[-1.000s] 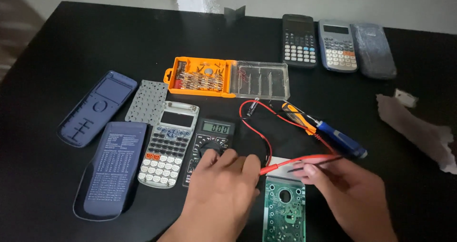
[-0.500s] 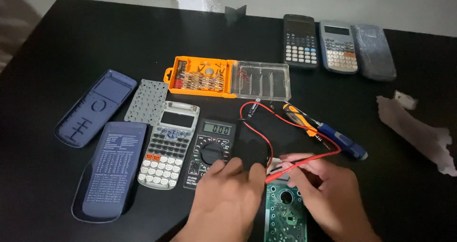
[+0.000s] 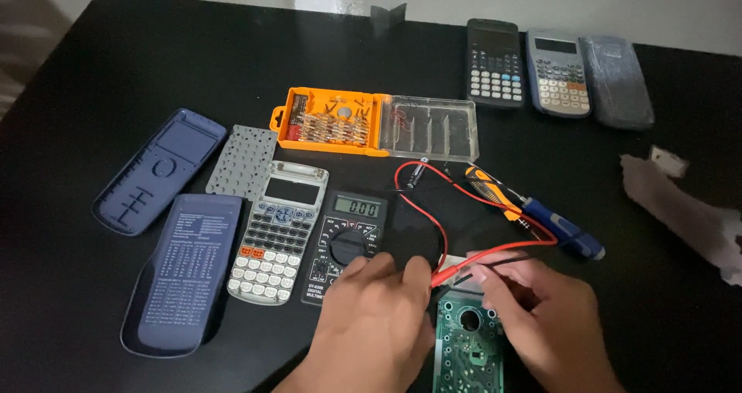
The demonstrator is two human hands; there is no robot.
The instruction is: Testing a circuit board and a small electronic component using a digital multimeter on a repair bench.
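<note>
My left hand [image 3: 377, 322] lies at the near edge, just below a black multimeter [image 3: 347, 237], with thumb and fingers closed at the tip end of a red test probe [image 3: 457, 272]. My right hand [image 3: 541, 316] is beside it, fingers pinched on the thin black probe [image 3: 502, 264] where it lies along the red one. Both hands hover over the top of a bare green circuit board [image 3: 467, 354], which they partly cover. Red lead wires [image 3: 433, 207] loop back to the multimeter.
On the black table [image 3: 116, 68]: a calculator front [image 3: 278, 231], a grey keypad mat [image 3: 243, 161], two blue shells [image 3: 181, 273] [image 3: 158, 169], an orange bit case [image 3: 331, 122] with clear lid, a screwdriver [image 3: 533, 211], two calculators [image 3: 495, 61] [image 3: 558, 72], crumpled paper [image 3: 680, 211].
My left hand has slid right, off the multimeter dial, toward the circuit board. Both hands have closed in together around the probe tips.
</note>
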